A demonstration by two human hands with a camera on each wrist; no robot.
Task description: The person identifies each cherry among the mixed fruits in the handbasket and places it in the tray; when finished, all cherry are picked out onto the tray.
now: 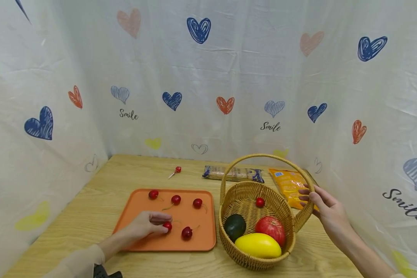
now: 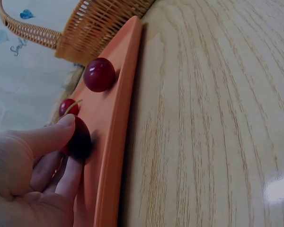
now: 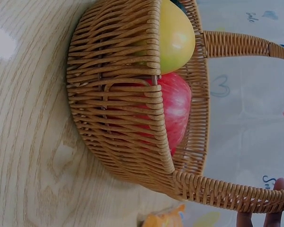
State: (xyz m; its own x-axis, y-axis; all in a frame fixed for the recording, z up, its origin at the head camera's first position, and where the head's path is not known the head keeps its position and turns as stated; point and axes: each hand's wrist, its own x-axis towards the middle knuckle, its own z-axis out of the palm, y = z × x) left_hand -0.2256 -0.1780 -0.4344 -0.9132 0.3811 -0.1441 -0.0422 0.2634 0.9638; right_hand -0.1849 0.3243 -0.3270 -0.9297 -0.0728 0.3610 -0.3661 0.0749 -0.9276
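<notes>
In the head view my left hand (image 1: 139,228) is low over the orange tray (image 1: 139,208), thumb and fingers at a red cherry (image 1: 167,226). The left wrist view shows that same dark cherry (image 2: 78,139) pinched between thumb and fingertips, its stem rising by the thumb. Several other cherries with thin stems lie on the tray, one (image 1: 187,233) just right of the hand. My right hand (image 1: 331,212) grips the right side of the wicker basket's arched handle (image 1: 304,218), thumb in front and fingers behind. The basket (image 1: 238,255) stands upright on the table.
Inside the basket are a yellow mango-like fruit (image 1: 258,246), a red pomegranate-like fruit (image 1: 271,228), a dark green avocado (image 1: 234,227) and one cherry (image 1: 260,202). Behind stand a lollipop (image 1: 178,169), a long clear-and-blue packet (image 1: 233,173) and an orange bag (image 1: 287,185), before a heart-print curtain.
</notes>
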